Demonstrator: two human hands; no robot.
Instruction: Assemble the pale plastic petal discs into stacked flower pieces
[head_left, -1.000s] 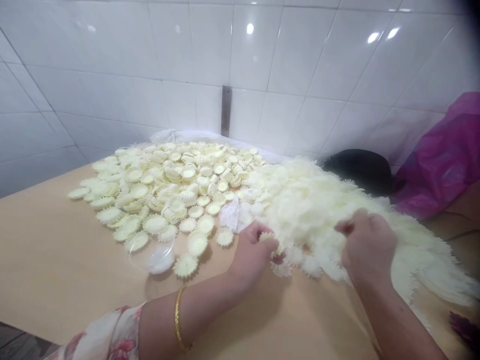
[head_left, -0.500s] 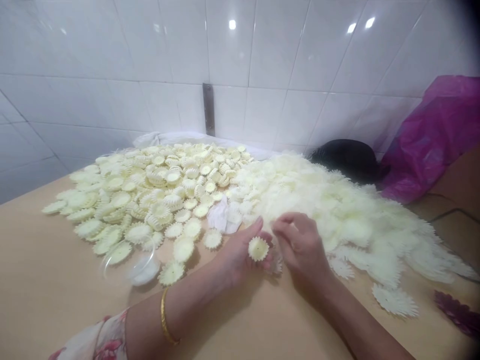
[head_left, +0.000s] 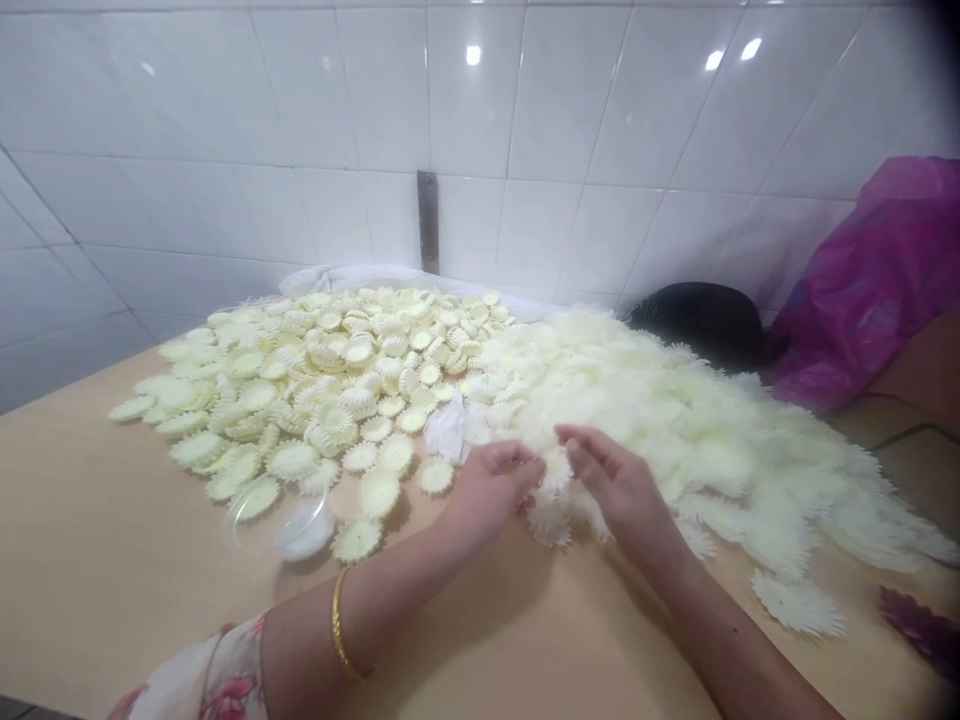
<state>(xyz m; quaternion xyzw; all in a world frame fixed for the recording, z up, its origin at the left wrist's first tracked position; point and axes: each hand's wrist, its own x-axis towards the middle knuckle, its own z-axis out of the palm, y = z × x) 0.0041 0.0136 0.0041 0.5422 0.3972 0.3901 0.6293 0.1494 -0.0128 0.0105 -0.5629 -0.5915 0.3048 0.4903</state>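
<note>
My left hand has turned palm-down, its thumb and fingers pressed together in a pinch; what they hold, if anything, is hidden. My right hand faces it a short gap away, fingers stretched out and thumb a little apart, with nothing visible in it. Between the two hands are thin white, toothed-edge flower layers, partly covered by my left fingers. Behind the right hand spreads a heap of flat, pale petal layers. To the left lies a pile of small cream cupped flower pieces.
A clear round dish with white contents stands left of my left hand. A crumpled white scrap lies between the piles. Farther right are a black rounded object, a magenta plastic bag and a dark red flower layer. A tiled wall rises behind.
The cream cupped flower piece that showed in my left hand is out of sight there. My left hand has rolled over and closed into a pinch; the right hand's fingers have straightened.
</note>
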